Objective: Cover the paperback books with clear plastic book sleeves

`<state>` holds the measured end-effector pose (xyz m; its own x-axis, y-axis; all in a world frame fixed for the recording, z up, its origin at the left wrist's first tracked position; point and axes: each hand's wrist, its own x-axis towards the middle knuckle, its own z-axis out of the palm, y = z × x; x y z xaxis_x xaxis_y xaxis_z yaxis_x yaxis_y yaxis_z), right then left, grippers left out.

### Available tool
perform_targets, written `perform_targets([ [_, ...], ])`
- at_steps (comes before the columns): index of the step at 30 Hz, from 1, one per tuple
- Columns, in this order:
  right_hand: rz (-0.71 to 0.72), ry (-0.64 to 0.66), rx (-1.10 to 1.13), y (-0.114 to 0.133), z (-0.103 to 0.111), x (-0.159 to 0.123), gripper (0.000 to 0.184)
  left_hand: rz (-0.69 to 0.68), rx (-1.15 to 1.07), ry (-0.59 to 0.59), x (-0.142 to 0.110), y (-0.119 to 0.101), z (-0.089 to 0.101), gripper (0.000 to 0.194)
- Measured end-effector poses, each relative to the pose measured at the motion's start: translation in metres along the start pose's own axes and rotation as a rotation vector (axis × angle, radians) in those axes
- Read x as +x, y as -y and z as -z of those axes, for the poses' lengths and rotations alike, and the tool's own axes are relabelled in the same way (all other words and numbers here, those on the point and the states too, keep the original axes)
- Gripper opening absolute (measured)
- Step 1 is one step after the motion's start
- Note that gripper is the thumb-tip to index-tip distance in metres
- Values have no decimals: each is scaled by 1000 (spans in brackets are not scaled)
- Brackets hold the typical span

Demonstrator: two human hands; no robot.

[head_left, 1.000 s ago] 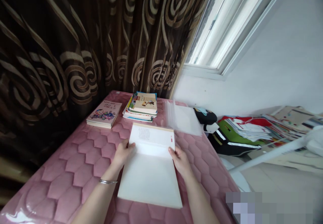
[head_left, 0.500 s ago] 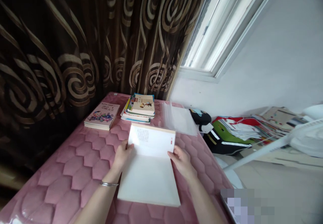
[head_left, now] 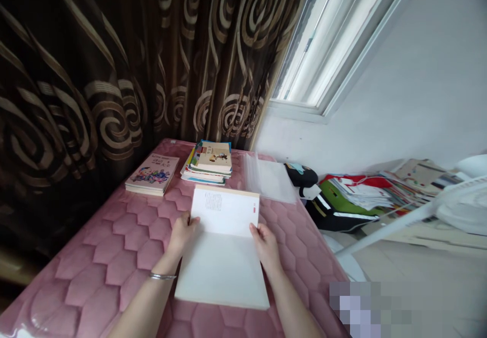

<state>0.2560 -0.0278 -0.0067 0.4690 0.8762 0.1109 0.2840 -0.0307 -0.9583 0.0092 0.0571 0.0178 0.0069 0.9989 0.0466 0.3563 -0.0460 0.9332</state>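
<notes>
An open book (head_left: pixel 222 272) lies at the near middle of the pink padded surface. Its lower part is blank and off-white; the upper leaf (head_left: pixel 232 213) is white, with a small block of print and a little red mark near its right edge. My left hand (head_left: pixel 183 231) grips the left edge of that leaf, thumb on top and the other fingers partly hidden beneath. On the opposite edge, my right hand (head_left: pixel 264 241) holds the leaf between thumb and fingers. A silver bangle circles my left wrist.
Beyond the book stand a mixed book stack (head_left: pixel 209 163) and, to its left, a pink-covered pile (head_left: pixel 152 175). Clear plastic sheets (head_left: pixel 270 178) lie at the far right edge. Off that side are a green-black bag (head_left: pixel 338 206), papers and a white fan (head_left: pixel 399 226).
The upper leaf and my right hand have shifted slightly left. Both hands keep their hold on the leaf's edges, and the view has moved a little.
</notes>
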Motion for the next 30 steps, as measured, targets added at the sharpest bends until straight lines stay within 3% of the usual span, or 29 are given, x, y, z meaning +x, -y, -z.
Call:
perform_targets([
  [14, 13, -19, -55, -4, -2, -1, 51, -23, 190, 39, -7, -19, 10, 19],
  [21, 66, -29, -73, -4, -3, -3, 50, -23, 245, 63, -8, -17, 10, 9],
  [30, 148, -71, -195, 0, -5, -2, 48, 19, 463, 123, -8, -20, 11, 16],
])
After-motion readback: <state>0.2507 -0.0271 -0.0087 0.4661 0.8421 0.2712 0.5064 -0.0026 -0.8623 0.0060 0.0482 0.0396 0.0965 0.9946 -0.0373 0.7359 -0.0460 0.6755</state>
